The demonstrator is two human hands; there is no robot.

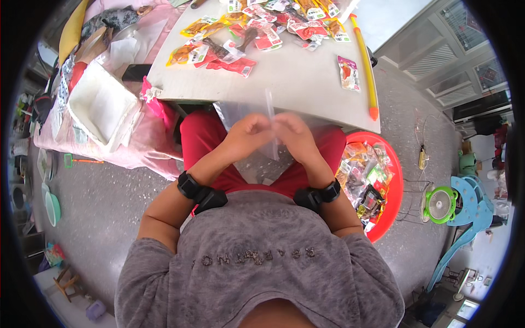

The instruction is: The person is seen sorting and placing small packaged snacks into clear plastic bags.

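Observation:
In front of my lap, my left hand [251, 130] and my right hand [294, 132] meet at the edge of a clear plastic bag [233, 111]. Fingers of both hands pinch its upright strip [269, 98], which looks like a zip closure. The right fingers are blurred. The bag spreads to either side, over my thighs and against the near edge of the white table [246, 88]; I cannot make out anything inside it. Beyond my hands on the tabletop lies a heap of small vacuum-packed snack packets [262, 33], red, yellow and dark.
One packet [348, 74] lies apart, near a yellow tube with an orange tip [366, 69]. To my right stands a red basin [394, 180] full of packets [365, 172]. A white foam box [102, 102] rests on pink cloth at left. A green fan [441, 205] stands far right.

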